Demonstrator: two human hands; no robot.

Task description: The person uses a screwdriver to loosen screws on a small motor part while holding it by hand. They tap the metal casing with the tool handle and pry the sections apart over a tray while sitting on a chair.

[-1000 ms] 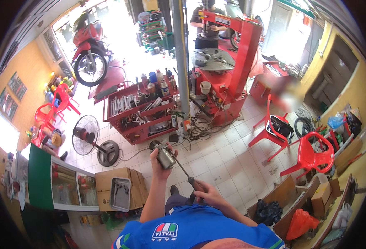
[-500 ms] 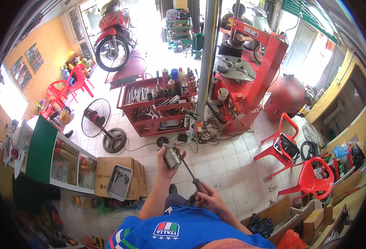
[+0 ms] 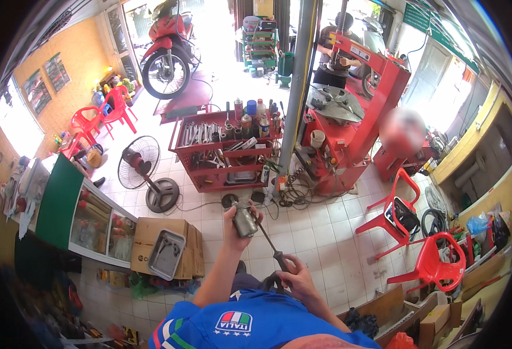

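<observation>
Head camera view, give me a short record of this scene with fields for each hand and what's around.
left hand: raised, gripping a grey metal cylinder
right hand: lower, closed on the dark handle of a screwdriver whose shaft runs up to the cylinder
floor: pale tiles
ahead: red tool cart, standing fan
right side: red plastic chairs
left side: cardboard box with a grey tray on it

Grey metal cylinder (image 3: 244,220) in my left hand (image 3: 237,224), just below frame centre, held raised, tilted, worn dull surface, open end hard to tell. Screwdriver (image 3: 267,241) in my right hand (image 3: 295,278), lower centre: dark handle in my grip, thin shaft slanting up-left, tip touching cylinder's right side. Both above white tiled floor.
</observation>
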